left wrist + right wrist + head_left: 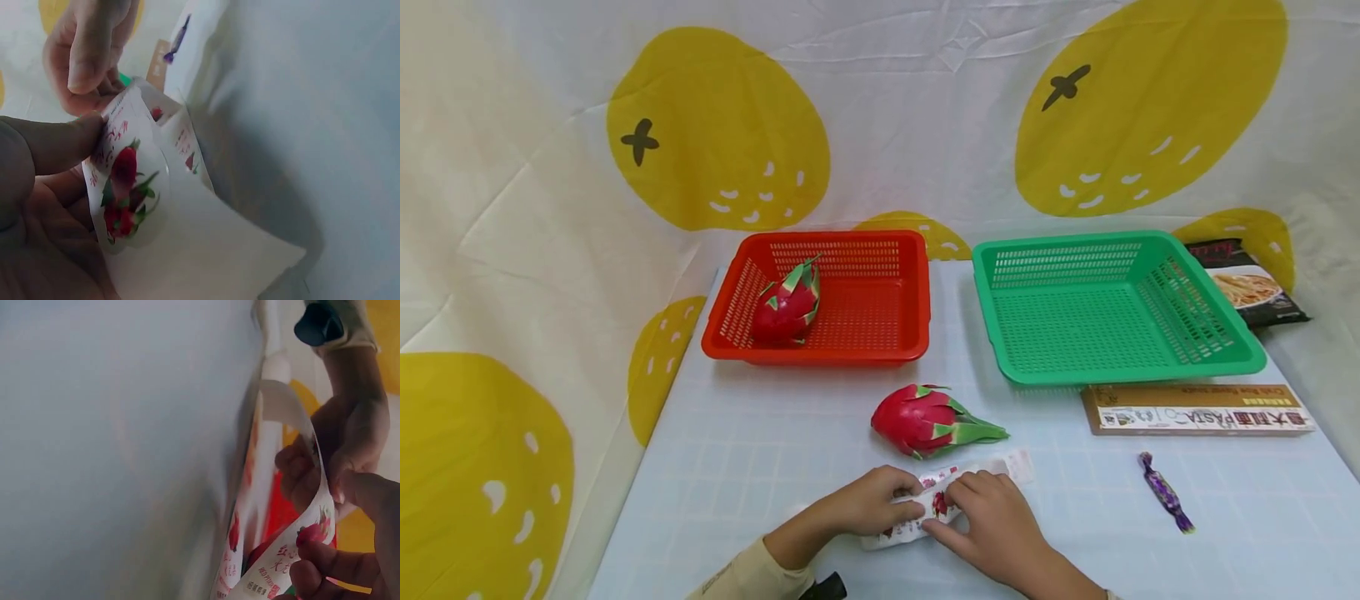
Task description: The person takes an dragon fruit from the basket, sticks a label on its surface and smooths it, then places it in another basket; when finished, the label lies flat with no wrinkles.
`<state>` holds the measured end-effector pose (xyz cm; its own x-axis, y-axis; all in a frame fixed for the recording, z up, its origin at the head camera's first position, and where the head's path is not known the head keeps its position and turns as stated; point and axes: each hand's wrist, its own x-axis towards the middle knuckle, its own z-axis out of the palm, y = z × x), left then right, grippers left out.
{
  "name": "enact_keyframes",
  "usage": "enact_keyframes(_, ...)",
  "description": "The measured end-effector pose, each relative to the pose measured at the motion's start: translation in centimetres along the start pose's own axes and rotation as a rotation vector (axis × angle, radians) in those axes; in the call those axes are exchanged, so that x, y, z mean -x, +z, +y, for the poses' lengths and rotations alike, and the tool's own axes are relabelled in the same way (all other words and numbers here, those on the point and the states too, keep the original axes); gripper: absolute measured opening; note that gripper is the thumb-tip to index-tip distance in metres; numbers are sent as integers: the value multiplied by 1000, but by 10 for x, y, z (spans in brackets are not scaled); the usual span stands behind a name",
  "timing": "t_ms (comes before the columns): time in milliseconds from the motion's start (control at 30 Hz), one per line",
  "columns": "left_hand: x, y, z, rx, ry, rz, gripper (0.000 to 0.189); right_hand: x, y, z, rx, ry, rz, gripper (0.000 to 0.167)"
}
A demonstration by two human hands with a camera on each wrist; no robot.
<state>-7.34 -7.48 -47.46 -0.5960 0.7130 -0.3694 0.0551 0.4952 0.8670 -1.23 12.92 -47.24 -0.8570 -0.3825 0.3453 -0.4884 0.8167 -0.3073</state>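
Note:
A white strip of stickers point(910, 532) printed with red dragon fruit lies bent between both hands, low in the middle of the head view. My left hand point(880, 502) pinches it, thumb on the printed face point(128, 181). The right hand point(988, 521) holds the strip farther right, with a fingertip at a printed fruit in the right wrist view point(312, 534). Just beyond the strip lies a red dragon fruit point(917, 421), its green tip toward the right.
Behind stand a red basket point(827, 360) holding another dragon fruit point(786, 308), and a green basket point(1112, 317). A pasta box point(1202, 419) lies in front of the green basket, a black food packet point(1255, 287) behind it. Nearer is a purple wrapped candy point(1165, 493).

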Motion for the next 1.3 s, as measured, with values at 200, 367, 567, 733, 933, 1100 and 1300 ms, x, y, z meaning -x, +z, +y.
enact_keyframes(200,0,1,3,92,24,-48,11,-5,-2,-2,-88,14,-33,26)
enact_keyframes(367,0,0,3,129,25,-66,11,-5,-3,-2,-122,12,-33,18)
enact_keyframes(567,1,0,3,158,19,-78,14,-6,-2,-4,-72,-14,-18,18)
enact_keyframes(733,3,-2,3,135,-25,-47,16,-6,-5,-2,-55,4,-38,19)
enact_keyframes(933,7,-6,-9,2,-127,63,13,-7,-19,10,-140,113,-151,13)
enact_keyframes(1100,10,-9,-17,-143,-150,150,18,-10,-39,25,-207,139,-205,11)
enact_keyframes(1300,15,-5,-8,-280,-76,285,34,-19,-56,37,-253,-115,58,5)
